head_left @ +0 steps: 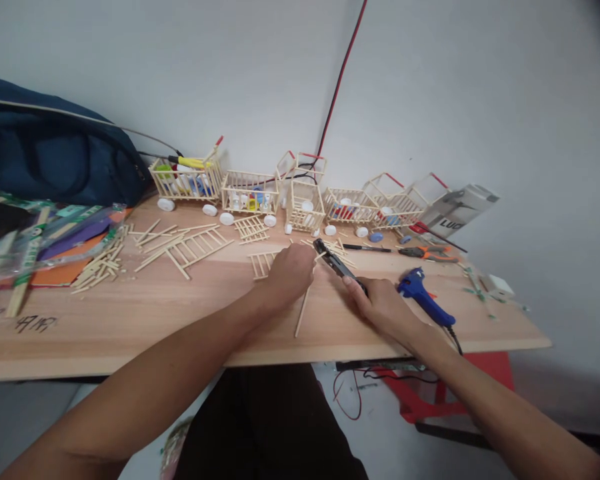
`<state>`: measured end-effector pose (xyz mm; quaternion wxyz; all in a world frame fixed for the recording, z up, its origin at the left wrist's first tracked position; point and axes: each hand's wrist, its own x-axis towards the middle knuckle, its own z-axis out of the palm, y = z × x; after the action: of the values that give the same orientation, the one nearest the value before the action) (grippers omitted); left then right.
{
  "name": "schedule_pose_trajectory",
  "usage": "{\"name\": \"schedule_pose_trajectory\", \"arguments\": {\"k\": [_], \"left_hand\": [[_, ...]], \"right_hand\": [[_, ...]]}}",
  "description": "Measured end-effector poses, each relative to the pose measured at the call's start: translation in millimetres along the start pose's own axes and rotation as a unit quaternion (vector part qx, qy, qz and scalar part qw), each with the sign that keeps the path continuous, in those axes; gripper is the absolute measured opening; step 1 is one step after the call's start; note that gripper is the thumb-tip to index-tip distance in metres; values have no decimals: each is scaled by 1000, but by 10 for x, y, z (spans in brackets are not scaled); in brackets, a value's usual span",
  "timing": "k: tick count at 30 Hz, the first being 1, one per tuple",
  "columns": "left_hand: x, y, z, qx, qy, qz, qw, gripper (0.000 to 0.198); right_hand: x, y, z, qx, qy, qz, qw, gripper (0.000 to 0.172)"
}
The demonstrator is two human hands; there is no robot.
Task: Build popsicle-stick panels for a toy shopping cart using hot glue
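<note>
My left hand [293,272] is closed around a thin wooden stick [321,256], whose pale tip pokes out near the jaws of a black plier-like tool [339,264]. My right hand [377,300] grips that tool by its handles. The tool's exact kind is hard to make out, and whether its jaws touch the stick is unclear. Below my left fist another length of stick [303,313] slants toward the table's front edge. Partly behind the fist lies a small ladder-shaped stick frame [261,265].
Several miniature stick carts [250,192] with white wheels line the wall. Loose sticks [100,267] and ladder frames [200,248] lie left. A blue glue gun [425,297], orange-handled pliers [427,253] and a white box [460,210] are right. A blue bag [55,150] stands far left.
</note>
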<state>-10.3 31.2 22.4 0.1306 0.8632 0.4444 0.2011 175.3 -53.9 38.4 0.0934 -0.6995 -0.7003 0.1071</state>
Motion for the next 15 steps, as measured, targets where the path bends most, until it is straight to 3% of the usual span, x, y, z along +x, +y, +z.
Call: {"name": "schedule_pose_trajectory", "arguments": {"k": [15], "left_hand": [[-5, 9, -22, -15, -10, 18, 1000, 21]], "right_hand": [[-2, 94, 89, -22, 21, 1, 1000, 71]]}}
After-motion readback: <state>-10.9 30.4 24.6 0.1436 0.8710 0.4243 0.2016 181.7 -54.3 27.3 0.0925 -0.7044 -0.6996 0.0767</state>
